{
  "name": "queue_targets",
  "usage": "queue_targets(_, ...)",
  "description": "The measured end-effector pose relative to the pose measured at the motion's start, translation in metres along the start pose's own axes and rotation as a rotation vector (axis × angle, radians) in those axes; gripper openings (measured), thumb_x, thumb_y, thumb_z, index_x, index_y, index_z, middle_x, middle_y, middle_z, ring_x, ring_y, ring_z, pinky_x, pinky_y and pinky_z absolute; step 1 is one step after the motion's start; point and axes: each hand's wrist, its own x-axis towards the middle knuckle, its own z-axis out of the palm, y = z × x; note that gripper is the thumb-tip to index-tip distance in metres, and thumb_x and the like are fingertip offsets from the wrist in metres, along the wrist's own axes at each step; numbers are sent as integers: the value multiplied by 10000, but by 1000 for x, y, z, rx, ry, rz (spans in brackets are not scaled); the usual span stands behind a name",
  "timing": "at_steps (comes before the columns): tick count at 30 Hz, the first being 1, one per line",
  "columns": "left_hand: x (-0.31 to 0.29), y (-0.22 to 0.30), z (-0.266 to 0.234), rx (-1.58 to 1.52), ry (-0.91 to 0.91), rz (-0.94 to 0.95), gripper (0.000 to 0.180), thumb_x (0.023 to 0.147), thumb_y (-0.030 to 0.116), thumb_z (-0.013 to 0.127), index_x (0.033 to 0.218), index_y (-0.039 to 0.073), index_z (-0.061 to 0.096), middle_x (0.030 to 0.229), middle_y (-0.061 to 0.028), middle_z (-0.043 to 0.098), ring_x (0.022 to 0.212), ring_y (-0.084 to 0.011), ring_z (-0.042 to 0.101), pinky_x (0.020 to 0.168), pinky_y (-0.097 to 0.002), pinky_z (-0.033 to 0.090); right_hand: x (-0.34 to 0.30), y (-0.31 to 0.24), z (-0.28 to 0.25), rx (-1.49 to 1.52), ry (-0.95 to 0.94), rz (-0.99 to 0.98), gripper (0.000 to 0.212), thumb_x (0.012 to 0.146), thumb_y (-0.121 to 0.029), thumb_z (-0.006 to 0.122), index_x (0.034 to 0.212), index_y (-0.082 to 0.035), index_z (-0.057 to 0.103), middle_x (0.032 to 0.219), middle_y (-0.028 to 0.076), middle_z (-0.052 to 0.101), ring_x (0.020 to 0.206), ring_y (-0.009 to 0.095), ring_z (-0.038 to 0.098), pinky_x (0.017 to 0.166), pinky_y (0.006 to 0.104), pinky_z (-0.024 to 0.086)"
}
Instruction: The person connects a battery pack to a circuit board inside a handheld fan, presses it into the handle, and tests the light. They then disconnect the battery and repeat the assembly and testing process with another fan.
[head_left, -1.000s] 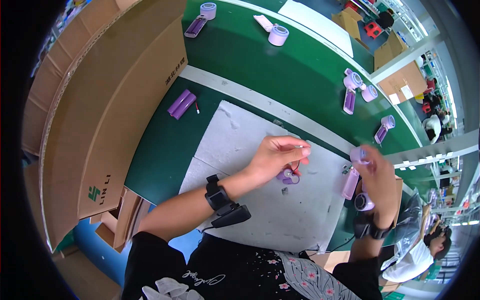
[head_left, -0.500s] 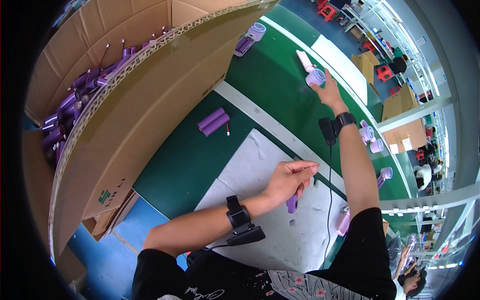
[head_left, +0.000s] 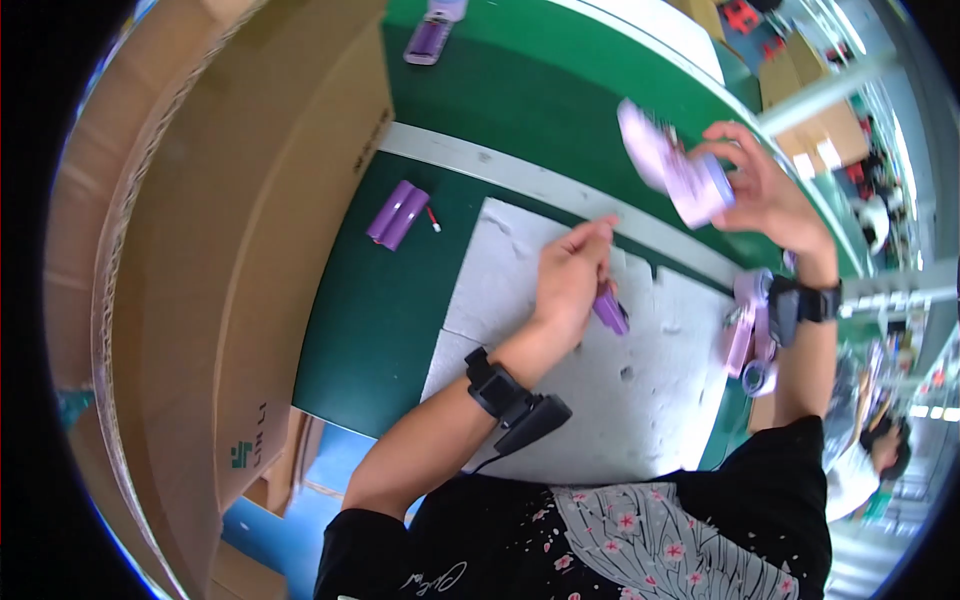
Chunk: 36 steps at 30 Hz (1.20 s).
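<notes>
In my left hand [head_left: 572,278], above the grey foam sheet [head_left: 590,400], the fingers are closed around a purple battery pack [head_left: 611,311], most of it hidden. My right hand [head_left: 768,190] grips a lilac plastic housing [head_left: 680,175] by its round head. The housing is slightly blurred and held up over the green surface, its long handle part pointing away to the upper left. On the table, left of the foam sheet, lies a two-cell purple battery pack [head_left: 398,215] with a red wire and white plug.
A tall cardboard box [head_left: 290,200] walls off the left side. A pale rail [head_left: 500,170] crosses the table beyond the foam sheet. Another lilac housing [head_left: 430,38] lies at the far left, and several pink and lilac housings [head_left: 752,330] cluster beside my right forearm. People sit farther right.
My right hand has taken hold of the lilac housing, lifted it off the green surface and drawn it nearer. My left hand still holds the purple battery pack. The view has shifted rightward.
</notes>
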Motion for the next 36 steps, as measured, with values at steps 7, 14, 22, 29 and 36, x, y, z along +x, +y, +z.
queue_targets(7,2,5,1,-19,-65,102,288,1012,199,586,1226,10,626,678,15,517,543,-82,486,499,-271,465,-115,37,77,-491,-181,-141,589,619,121,620,1169,-88,623,1353,127,510,1239,276,529,950,356,465)
queue_targets(14,-27,22,4,53,-211,252,274,1008,221,601,1184,13,628,753,-36,624,595,-111,592,510,-278,486,-141,45,121,-305,222,-351,453,716,124,636,1136,-45,622,1382,140,500,1296,262,497,1009,382,448)
queue_targets(22,-79,-10,51,407,-500,466,340,951,188,689,1242,29,615,975,-60,680,800,-162,647,763,-312,547,-149,54,132,442,157,-14,400,804,-116,812,1142,-7,628,1168,82,633,918,145,627,758,286,508)
queue_targets(29,-101,-28,-6,1511,-391,549,429,789,67,805,1154,22,583,1074,-117,662,933,-248,653,855,-349,532,-165,79,123,41,164,171,207,790,-60,803,859,-25,612,933,68,646,809,118,611,641,253,468)
queue_targets(36,-64,-6,9,1422,-478,164,449,732,18,830,1082,37,549,982,-94,674,895,-228,660,827,-333,531,-141,99,148,-53,448,-216,257,738,-36,814,797,-34,564,818,88,545,692,232,549,604,326,443)
